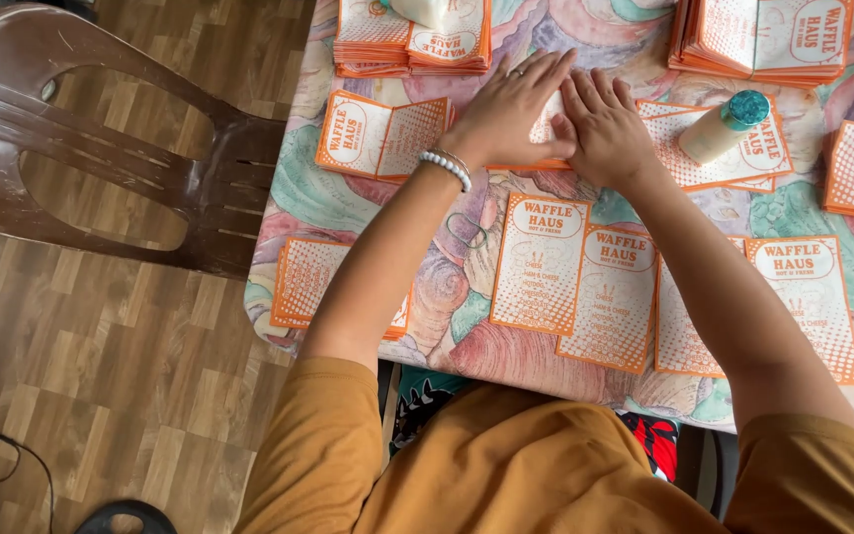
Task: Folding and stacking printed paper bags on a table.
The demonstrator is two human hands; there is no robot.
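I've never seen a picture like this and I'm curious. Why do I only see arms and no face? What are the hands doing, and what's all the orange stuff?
The camera sits on the person's head and looks down, so you see only their arms. The left hand and right hand press flat, side by side, on an orange-and-white paper card. Neither hand grips anything. More such cards lie spread on the table, which has a colourful swirly cloth, with stacks of cards at the far edge. A small bottle with a teal cap lies nearby. A brown plastic chair stands on the left.
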